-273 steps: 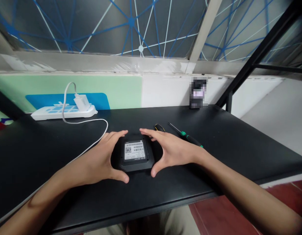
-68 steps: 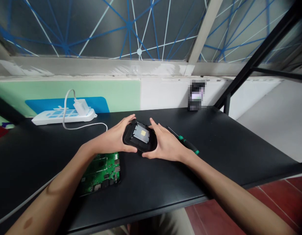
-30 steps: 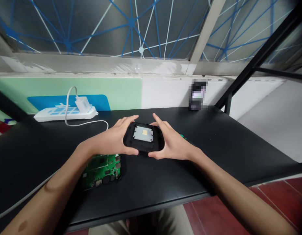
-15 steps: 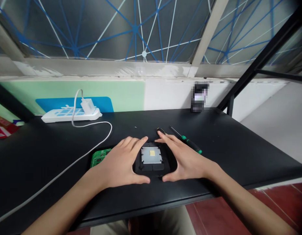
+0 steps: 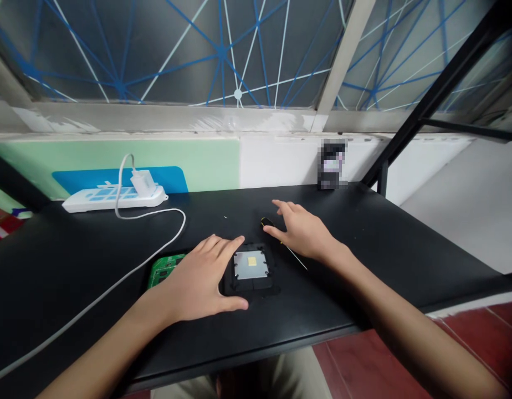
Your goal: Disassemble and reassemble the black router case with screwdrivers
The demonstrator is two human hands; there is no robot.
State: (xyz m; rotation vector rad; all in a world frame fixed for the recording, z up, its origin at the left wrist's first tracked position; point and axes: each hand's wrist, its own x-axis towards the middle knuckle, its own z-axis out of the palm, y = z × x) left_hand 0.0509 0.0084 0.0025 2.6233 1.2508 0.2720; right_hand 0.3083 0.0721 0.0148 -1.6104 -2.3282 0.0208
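My left hand (image 5: 198,277) cups the left side of a flat black housing (image 5: 256,285), thumb at its near edge and fingers at its far edge. A silver metal plate (image 5: 243,271) with a small yellow pad (image 5: 251,261) lies in the housing. My right hand (image 5: 306,228) is over the desk to the upper right, fingers apart and nothing in its grasp. Its thumb is beside or over a black-and-yellow handle (image 5: 263,222); a thin metal shaft (image 5: 298,261) shows below the palm. Part of this screwdriver is hidden under the hand.
A green circuit board (image 5: 162,269) lies partly behind my left hand. A white cable (image 5: 156,248) runs across the left of the black desk (image 5: 214,343) from a white power strip (image 5: 114,199). A pixelated dark object (image 5: 331,166) stands at the back wall.
My right hand has left the right side of the housing and moved up and right to the screwdriver handle. The green-handled screwdriver is now hidden. My left hand stays at the housing.
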